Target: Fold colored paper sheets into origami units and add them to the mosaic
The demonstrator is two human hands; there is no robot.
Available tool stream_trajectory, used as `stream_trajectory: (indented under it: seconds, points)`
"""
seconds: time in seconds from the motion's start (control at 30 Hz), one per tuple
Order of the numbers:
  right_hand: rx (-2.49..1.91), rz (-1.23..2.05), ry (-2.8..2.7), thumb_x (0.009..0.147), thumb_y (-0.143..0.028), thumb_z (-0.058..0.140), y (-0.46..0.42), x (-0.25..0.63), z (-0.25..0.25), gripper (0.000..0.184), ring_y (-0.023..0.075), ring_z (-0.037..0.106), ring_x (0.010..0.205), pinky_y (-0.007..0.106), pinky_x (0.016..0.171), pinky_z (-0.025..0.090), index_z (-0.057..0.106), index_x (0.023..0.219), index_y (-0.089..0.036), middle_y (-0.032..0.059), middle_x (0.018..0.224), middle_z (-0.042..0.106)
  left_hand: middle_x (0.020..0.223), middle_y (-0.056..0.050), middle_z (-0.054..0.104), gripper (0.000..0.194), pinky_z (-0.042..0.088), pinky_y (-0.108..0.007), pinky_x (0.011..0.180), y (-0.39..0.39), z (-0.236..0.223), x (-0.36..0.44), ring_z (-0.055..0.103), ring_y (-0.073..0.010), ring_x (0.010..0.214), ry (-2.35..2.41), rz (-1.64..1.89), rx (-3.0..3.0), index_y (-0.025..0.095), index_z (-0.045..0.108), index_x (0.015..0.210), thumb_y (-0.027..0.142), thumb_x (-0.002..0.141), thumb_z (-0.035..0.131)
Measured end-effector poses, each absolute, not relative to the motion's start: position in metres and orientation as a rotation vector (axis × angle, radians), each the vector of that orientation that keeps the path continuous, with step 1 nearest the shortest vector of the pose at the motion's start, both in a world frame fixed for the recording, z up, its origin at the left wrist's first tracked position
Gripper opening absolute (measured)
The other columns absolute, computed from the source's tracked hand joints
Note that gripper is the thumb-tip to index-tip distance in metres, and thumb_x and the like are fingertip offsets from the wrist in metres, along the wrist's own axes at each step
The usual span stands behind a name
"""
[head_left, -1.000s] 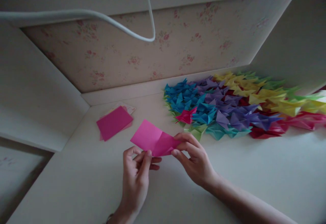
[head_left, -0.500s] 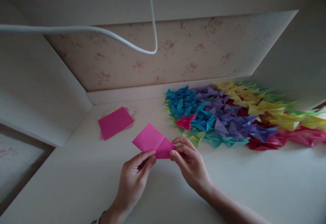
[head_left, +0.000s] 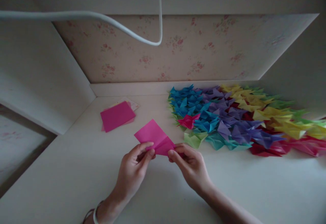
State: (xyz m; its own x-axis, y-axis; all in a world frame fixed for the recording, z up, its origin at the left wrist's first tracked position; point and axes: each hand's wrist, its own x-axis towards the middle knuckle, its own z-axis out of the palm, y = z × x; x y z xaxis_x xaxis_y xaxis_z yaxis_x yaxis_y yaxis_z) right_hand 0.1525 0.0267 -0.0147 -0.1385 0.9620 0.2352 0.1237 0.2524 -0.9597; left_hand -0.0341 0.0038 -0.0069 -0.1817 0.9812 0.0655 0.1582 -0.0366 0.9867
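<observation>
A pink sheet of origami paper [head_left: 152, 132], creased and partly folded, is held up between both hands above the white table. My left hand [head_left: 136, 164] pinches its lower edge between thumb and fingers. At the right corner, my right hand [head_left: 189, 162] grips the paper with thumb and bent fingers, which cover that corner. Behind and to the left lies a stack of pink paper sheets [head_left: 117, 117]. One folded pink paper piece [head_left: 188, 121] sits against the blue ones to the right of the held sheet.
Many folded paper pieces [head_left: 224, 115] in blue, purple, yellow, red and green spread over the back right of the table [head_left: 163, 196]. A white cable [head_left: 122, 30] hangs across the upper view. A white panel [head_left: 43, 78] stands at left, floral wallpaper [head_left: 188, 50] behind.
My left fingers have closed in on the lower edge of the sheet, and my right fingers have curled tighter at its corner. The camera view has shifted slightly.
</observation>
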Motion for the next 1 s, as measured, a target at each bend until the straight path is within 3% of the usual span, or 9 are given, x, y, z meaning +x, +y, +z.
stream_trajectory:
  seconds: [0.3, 0.47, 0.67, 1.0]
  points:
    - [-1.172, 1.170, -1.345, 0.089, -0.046, 0.066, 0.0239, 0.1504, -0.0178, 0.032, 0.0169, 0.065, 0.052, 0.026, 0.053, 0.050, 0.065, 0.072, -0.018, 0.0039, 0.057, 0.069, 0.076, -0.003, 0.076, 0.017, 0.053, -0.021, 0.061, 0.0024, -0.0025, -0.0331, 0.068, -0.0167, 0.068, 1.403, 1.193, 1.284, 0.019, 0.077, 0.087, 0.035, 0.084, 0.072]
    - [-1.181, 1.189, -1.341, 0.089, -0.048, 0.066, 0.0223, 0.1502, -0.0201, 0.035, 0.0162, 0.063, 0.050, 0.026, 0.051, 0.048, 0.063, 0.071, -0.019, 0.0034, 0.055, 0.068, 0.086, -0.004, 0.078, 0.018, 0.057, -0.024, 0.072, 0.0033, -0.0065, -0.0316, 0.073, -0.0193, 0.079, 1.404, 1.290, 1.176, 0.019, 0.075, 0.094, 0.032, 0.081, 0.075]
    - [-1.189, 1.195, -1.356, 0.088, -0.050, 0.066, 0.0220, 0.1508, -0.0216, 0.037, 0.0164, 0.061, 0.048, 0.026, 0.049, 0.046, 0.064, 0.069, -0.019, 0.0032, 0.054, 0.066, 0.082, -0.001, 0.076, 0.030, 0.056, -0.022, 0.066, 0.0047, -0.0075, -0.0299, 0.071, -0.0158, 0.073, 1.343, 1.321, 1.065, 0.019, 0.068, 0.105, 0.029, 0.079, 0.077]
    - [-1.211, 1.257, -1.269, 0.087, -0.050, 0.068, 0.0209, 0.1478, -0.0172, 0.039, 0.0153, 0.061, 0.044, 0.025, 0.046, 0.047, 0.062, 0.065, -0.019, 0.0022, 0.050, 0.066, 0.082, -0.001, 0.075, 0.027, 0.057, -0.021, 0.069, 0.0023, -0.0037, -0.0280, 0.071, -0.0151, 0.075, 1.329, 1.325, 1.072, 0.019, 0.067, 0.105, 0.027, 0.081, 0.076]
